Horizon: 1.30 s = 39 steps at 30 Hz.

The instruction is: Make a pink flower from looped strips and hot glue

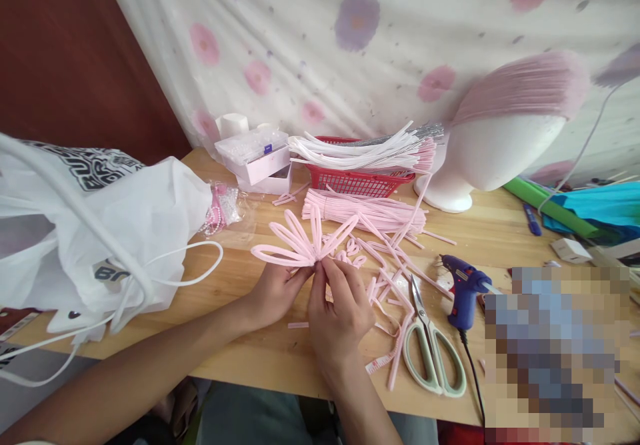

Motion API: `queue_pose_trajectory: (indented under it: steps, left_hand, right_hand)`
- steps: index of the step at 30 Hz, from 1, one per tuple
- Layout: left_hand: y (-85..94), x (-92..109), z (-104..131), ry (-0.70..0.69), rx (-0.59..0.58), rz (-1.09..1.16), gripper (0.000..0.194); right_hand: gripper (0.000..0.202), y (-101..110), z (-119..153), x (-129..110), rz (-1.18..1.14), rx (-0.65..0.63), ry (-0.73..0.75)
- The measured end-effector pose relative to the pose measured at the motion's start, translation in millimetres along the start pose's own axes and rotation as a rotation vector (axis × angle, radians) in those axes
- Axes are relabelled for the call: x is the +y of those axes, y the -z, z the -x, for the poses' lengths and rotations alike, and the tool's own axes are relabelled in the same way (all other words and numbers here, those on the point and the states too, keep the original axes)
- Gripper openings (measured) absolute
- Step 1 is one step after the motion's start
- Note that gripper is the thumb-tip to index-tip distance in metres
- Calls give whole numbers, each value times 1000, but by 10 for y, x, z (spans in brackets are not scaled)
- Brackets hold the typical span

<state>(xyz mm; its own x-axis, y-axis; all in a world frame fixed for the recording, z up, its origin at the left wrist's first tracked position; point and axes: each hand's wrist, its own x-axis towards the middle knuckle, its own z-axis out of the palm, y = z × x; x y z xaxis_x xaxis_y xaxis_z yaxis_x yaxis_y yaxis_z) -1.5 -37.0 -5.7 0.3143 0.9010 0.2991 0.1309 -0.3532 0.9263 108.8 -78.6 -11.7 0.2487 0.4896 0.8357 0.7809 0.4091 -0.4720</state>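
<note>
Several long loops of pink pipe cleaner fan out as a flower [296, 240] above the table, joined at one point near its base. My left hand [278, 293] pinches that base from the left. From the right, the fingertips of my right hand [341, 305] close on the same joint, which they partly hide. Just behind my hands lie small curled pink pipe-cleaner pieces [352, 253] and loose pink stems [387, 253]. To the right of my right hand are green-handled scissors [431, 358], their blades pointing away, and a tape measure [383, 362].
A blue glue gun [464, 292] with its cord lies right of the scissors. Behind stand a red basket [357, 182] of pipe cleaners, a pink bundle [365, 212], white boxes [265, 168] and a foam head [493, 148]. White bags [173, 198] and a white cable [215, 248] crowd the left.
</note>
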Motion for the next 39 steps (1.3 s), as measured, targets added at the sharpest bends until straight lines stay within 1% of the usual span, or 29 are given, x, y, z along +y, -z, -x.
queue_pose_trajectory:
  steps: [11, 20, 30, 39]
  left_hand:
    - [-2, -29, 8, 3, 5, -3, 28]
    - [3, -9, 8, 14, -2, 20, 30]
    - [2, -72, 16, 18, 11, -12, 29]
    - [7, -63, 14, 17, 17, -15, 28]
  right_hand:
    - [18, -3, 13, -6, 8, -6, -17]
    - [18, -7, 11, -7, 21, 1, -5]
    - [18, -5, 3, -11, 18, 0, -15]
    - [18, -10, 23, 1, 11, -2, -11]
